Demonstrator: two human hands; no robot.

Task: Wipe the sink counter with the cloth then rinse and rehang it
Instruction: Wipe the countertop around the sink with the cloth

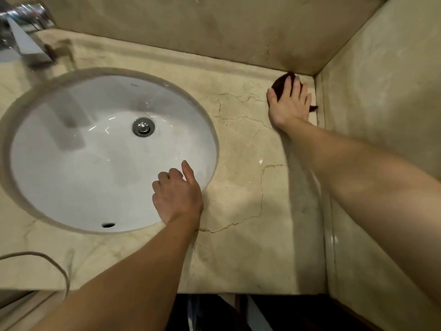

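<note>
Cloth [280, 83]: dark and bunched up, being pressed down onto the counter [241, 163] right in the far right corner, where the back wall [191, 27] and side wall [381, 91] are meeting. Most of it is being covered by the hand, so only a rounded bit on the far left and a little tail on the right are being shown.
Right hand [290, 106]: being laid flat on top of the cloth, fingers straight and spread, thumb stuck out to the left. The cloth is being pressed, not pinched or wrapped, as far as can be seen.
Left hand [177, 194]: being held over the near right rim of the sink [71, 163], fingers loosely curled under, thumb sticking forward. Nothing is being gripped by it. Whether the rim is being touched can't be told.
Sink: white oval bowl being carried under the counter, left of the cloth and well apart from it. A chrome drain plug [143, 126] is sitting in the middle, and an overflow hole [108, 225] is showing in the near wall.
Tap [26, 41]: chrome, far left corner, being blurred pretty badly.
Cord [55, 263]: thin light loop being draped over the counter's near left edge.
Counter surface: beige marble, with thin cracks [238, 115] being seen between sink and cloth.
In the way: the right forearm [358, 175] is being stretched along the side wall, so that strip of counter is being hidden.
</note>
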